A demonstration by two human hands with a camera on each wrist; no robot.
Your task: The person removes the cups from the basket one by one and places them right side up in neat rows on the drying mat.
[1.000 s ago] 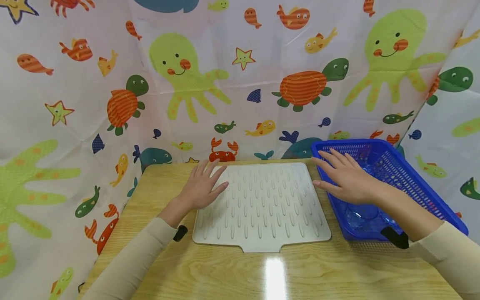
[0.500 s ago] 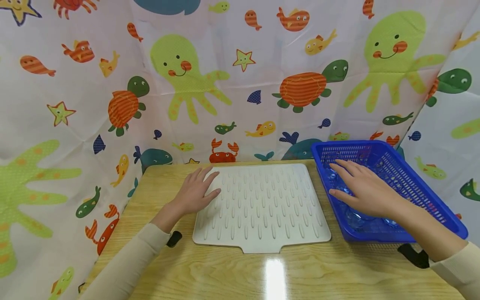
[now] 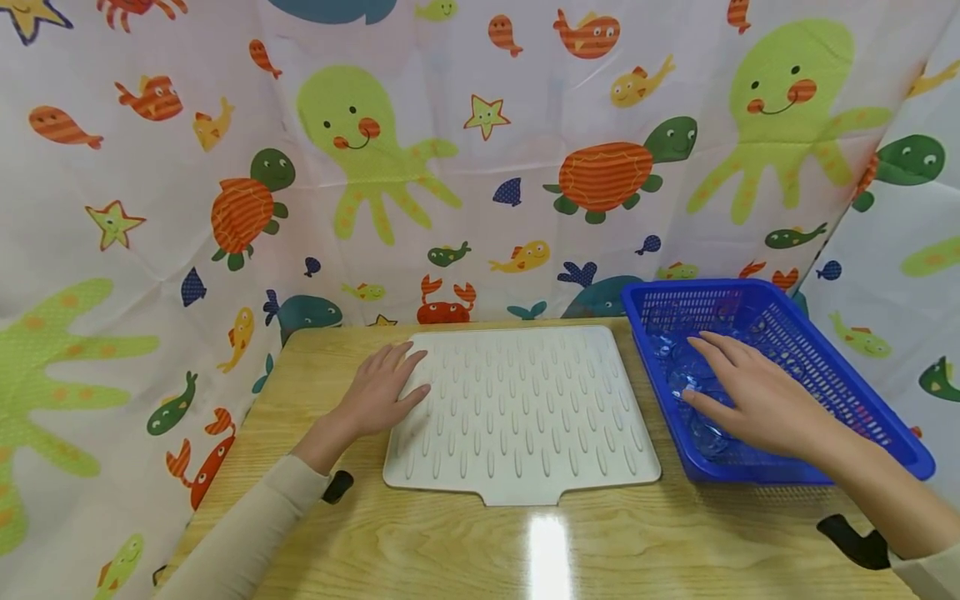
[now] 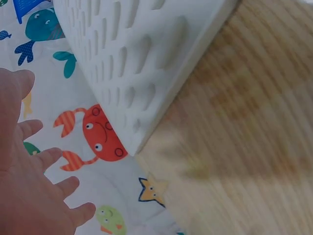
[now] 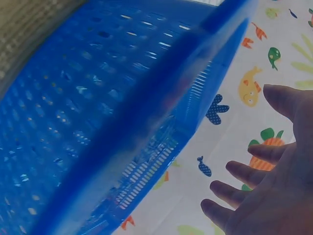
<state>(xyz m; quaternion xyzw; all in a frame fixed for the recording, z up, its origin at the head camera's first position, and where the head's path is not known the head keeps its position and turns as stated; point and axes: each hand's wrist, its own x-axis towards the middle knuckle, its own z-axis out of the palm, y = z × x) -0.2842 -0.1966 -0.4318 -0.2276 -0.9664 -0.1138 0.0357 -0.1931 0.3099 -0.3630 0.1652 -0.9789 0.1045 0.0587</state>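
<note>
A white ribbed draining board [image 3: 525, 408] lies on the wooden table, its short tab facing me. Over its left edge hovers my left hand [image 3: 378, 392], fingers spread and nothing held; in the left wrist view the hand [image 4: 34, 181] is apart from the board [image 4: 127, 54]. My right hand [image 3: 757, 400] is above the blue plastic basket [image 3: 832, 358], fingers loosely extended, holding nothing. Inside the basket lie several clear, glass-like pieces [image 3: 690, 379], partly hidden by the hand and tinted blue. The right wrist view shows the hand [image 5: 274, 181] beside the basket's rim [image 5: 146, 107].
The wooden table [image 3: 420, 550] extends in front of the board and to its left. A curtain [image 3: 480, 208] printed with sea animals stands behind and at both sides. The basket's raised walls border the right part of the table.
My right hand has moved right and slightly toward me, further over the basket. The left hand has drifted a little left and toward me. Board and basket have stayed in place.
</note>
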